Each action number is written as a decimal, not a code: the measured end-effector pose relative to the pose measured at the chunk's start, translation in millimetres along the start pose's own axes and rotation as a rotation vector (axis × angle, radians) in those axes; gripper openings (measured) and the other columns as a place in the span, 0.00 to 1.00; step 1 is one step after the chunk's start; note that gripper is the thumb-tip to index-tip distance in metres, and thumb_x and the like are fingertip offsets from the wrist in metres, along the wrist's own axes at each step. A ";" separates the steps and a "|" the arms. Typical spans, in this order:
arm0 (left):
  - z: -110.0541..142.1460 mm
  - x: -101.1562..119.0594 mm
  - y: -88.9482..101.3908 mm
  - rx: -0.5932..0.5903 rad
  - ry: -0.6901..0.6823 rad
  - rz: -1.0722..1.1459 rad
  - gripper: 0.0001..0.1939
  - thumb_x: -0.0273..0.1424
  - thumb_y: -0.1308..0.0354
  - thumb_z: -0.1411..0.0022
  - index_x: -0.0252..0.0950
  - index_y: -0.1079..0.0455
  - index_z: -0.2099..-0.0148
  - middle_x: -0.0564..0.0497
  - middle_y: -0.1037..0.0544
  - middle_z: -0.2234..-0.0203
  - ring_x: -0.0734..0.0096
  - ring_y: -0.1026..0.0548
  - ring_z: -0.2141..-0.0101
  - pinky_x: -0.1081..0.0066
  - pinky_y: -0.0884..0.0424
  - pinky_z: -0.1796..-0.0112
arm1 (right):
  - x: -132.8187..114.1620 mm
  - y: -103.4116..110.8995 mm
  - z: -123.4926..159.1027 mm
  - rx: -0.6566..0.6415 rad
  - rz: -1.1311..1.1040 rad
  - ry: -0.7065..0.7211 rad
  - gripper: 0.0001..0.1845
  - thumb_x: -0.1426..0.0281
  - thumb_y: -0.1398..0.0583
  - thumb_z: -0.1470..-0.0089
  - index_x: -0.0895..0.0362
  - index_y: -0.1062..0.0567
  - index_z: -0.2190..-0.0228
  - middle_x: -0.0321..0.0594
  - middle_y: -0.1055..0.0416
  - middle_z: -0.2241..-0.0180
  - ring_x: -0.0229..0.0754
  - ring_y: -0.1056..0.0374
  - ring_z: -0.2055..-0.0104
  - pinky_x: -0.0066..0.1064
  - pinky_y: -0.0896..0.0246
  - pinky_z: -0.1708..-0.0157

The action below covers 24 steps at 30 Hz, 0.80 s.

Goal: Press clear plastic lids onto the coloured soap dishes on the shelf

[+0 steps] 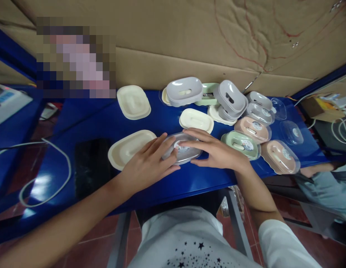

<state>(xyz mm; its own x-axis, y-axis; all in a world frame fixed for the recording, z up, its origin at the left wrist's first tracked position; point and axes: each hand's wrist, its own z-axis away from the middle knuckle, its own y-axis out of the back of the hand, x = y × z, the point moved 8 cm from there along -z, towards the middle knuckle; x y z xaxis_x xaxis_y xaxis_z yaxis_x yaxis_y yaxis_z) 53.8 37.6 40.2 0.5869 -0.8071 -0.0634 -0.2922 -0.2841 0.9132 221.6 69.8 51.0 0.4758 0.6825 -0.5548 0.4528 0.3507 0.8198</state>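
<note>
A clear oval plastic lid (pixel 186 155) with a round sticker lies before me at the table's front. My left hand (pixel 154 156) spans its left end, fingers curved over the edge and top. From the other side, my right hand (pixel 214 149) grips it, with the thumb at the near edge and an index finger on the sticker. Whether a container sits beneath the lid is hidden. Left of it, a cream oval tray (pixel 119 152) is partly covered by my left hand. Just behind lies a smaller cream oval piece (pixel 196 120).
Lidded boxes in green (pixel 241 145), pink (pixel 281 158) and grey (pixel 259 113) crowd the right of the blue table (pixel 189 182). Grey boxes (pixel 184 89) and a cream lid (pixel 134 102) line the back by cardboard. A dark flat object (pixel 92 167) lies left; another person's arm (pixel 320 169) shows right.
</note>
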 end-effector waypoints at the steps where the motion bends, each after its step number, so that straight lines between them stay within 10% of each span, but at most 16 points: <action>1: 0.1 0.2 -0.1 0.001 -0.002 -0.021 0.19 0.41 0.34 0.28 0.36 0.27 0.42 0.34 0.25 0.36 0.40 0.24 0.36 0.51 0.20 0.43 | 0.1 -0.5 -0.5 0.011 0.005 0.013 0.34 0.70 0.33 0.34 0.45 0.31 0.30 0.43 0.45 0.23 0.52 0.51 0.20 0.54 0.48 0.23; 16: -3.3 -17.1 3.4 0.088 0.080 0.160 0.25 0.43 0.37 0.27 0.35 0.34 0.36 0.32 0.26 0.36 0.39 0.26 0.35 0.45 0.25 0.39 | 9.4 -5.9 -3.4 0.033 0.078 -0.028 0.34 0.63 0.32 0.34 0.46 0.32 0.30 0.47 0.45 0.24 0.54 0.47 0.22 0.54 0.44 0.25; 24: 22.9 -44.6 30.3 0.093 0.331 0.086 0.26 0.43 0.35 0.28 0.44 0.31 0.33 0.39 0.27 0.33 0.38 0.26 0.35 0.41 0.33 0.34 | 2.0 53.8 46.1 0.320 0.257 -0.194 0.32 0.55 0.32 0.35 0.48 0.28 0.34 0.50 0.36 0.29 0.58 0.38 0.27 0.55 0.39 0.28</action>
<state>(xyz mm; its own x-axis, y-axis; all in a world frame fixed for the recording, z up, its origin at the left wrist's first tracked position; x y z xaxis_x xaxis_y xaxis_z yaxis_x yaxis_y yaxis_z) 1.5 53.2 61.5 0.7656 -0.6230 0.1604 -0.4101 -0.2805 0.8678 281.6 60.5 87.4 0.7222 0.5776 -0.3806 0.4974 -0.0513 0.8660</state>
